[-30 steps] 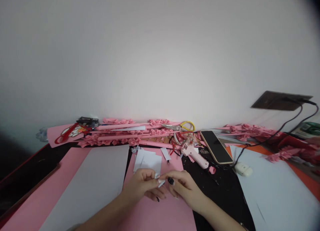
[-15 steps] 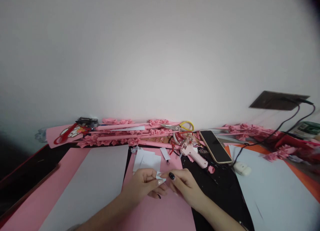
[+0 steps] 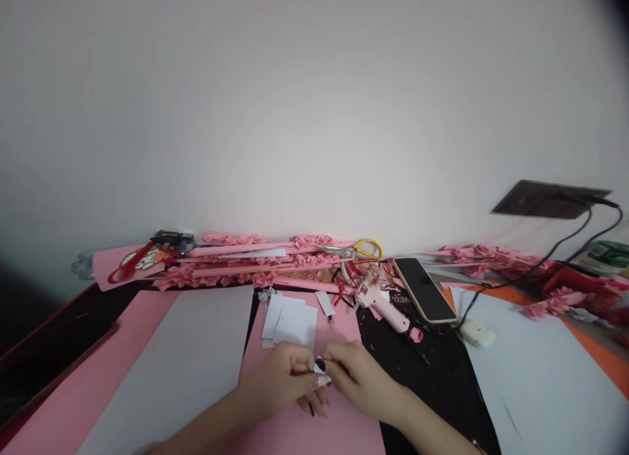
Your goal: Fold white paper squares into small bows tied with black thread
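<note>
I watch the left hand (image 3: 282, 379) and right hand (image 3: 361, 383) pinch a white paper scrap (image 3: 322, 373), probably light, easily creased, best held by its edges.

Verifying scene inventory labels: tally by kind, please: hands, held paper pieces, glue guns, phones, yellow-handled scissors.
Hands, left hand and right hand: 2
Held white paper piece: 1
Glue gun: 1
Phone: 1
Yellow-handled scissors: 1
Total: 6
</note>
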`<state>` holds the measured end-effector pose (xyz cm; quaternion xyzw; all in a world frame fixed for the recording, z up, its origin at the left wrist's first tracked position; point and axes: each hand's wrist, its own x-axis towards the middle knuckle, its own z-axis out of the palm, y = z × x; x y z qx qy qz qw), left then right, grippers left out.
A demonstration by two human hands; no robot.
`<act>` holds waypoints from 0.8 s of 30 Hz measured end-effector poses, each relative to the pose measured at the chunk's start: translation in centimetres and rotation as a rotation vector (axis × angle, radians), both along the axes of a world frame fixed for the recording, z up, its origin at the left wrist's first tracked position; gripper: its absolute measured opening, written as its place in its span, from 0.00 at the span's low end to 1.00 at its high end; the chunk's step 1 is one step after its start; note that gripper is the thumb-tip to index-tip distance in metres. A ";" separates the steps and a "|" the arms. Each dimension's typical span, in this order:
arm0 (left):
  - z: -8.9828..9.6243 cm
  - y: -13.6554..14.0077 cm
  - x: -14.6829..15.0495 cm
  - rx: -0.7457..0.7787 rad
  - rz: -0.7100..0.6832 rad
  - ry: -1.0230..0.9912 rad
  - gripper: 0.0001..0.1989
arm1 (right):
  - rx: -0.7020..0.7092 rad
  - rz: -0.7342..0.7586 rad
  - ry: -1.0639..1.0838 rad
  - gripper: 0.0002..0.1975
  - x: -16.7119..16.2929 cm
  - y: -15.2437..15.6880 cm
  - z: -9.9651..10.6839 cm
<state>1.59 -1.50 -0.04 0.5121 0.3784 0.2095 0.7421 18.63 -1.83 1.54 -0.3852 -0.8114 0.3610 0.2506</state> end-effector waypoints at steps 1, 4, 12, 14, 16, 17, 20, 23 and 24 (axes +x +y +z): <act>0.0 0.0 0.0 0.004 -0.008 -0.005 0.10 | 0.017 0.001 -0.005 0.13 -0.1 -0.1 0.0; -0.3 0.0 -0.1 0.008 -0.027 -0.017 0.10 | 0.040 0.002 -0.011 0.13 -0.1 -0.3 0.1; 0.2 0.3 -0.1 0.114 0.191 0.025 0.11 | -0.132 -0.213 0.233 0.10 0.4 0.4 -1.0; 0.5 0.4 -0.2 0.153 0.257 0.060 0.11 | -0.196 -0.263 0.365 0.12 0.4 0.4 -1.2; 0.6 0.5 -0.4 0.175 0.291 0.090 0.11 | -0.249 -0.258 0.450 0.13 0.2 0.3 -1.3; 0.5 0.5 -0.4 0.185 0.298 0.098 0.11 | -0.265 -0.249 0.475 0.14 0.1 0.2 -1.2; 0.2 0.5 -0.5 0.201 0.304 0.103 0.11 | -0.293 -0.248 0.534 0.14 -0.1 0.1 -1.0; -0.2 0.5 -0.5 0.202 0.314 0.100 0.12 | -0.310 -0.260 0.562 0.14 -0.2 0.1 -0.9; -0.2 0.5 -0.4 0.204 0.314 0.099 0.12 | -0.315 -0.254 0.556 0.14 -0.1 0.1 -1.0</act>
